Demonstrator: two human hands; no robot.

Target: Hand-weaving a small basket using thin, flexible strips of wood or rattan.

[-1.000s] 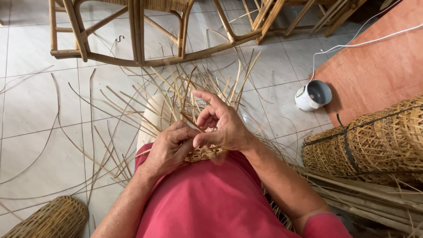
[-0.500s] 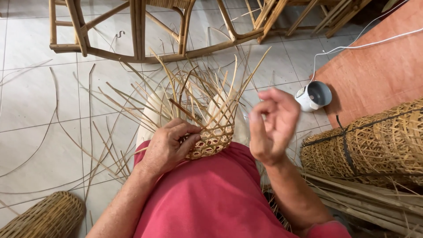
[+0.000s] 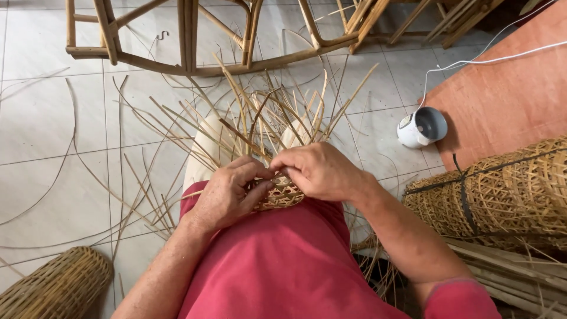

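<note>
Both hands working a half-woven bamboo basket right on the lap

The left hand is curled around the left side of the small woven basket base, fingers wrapped over its edge, while the right hand comes in from the right with its fingertips pinched on the strips at the top rim, so both are closed on the piece and nearly touching each other. The basket sits against the pink shirt, with loose bamboo strips fanning upward and out over the white tiled floor. Off to the right there's a bundle of finished woven baskets tied with a dark strap, a small white round gadget on a cord just beyond it, another woven basket at bottom left, and a rattan chair frame up top.
</note>
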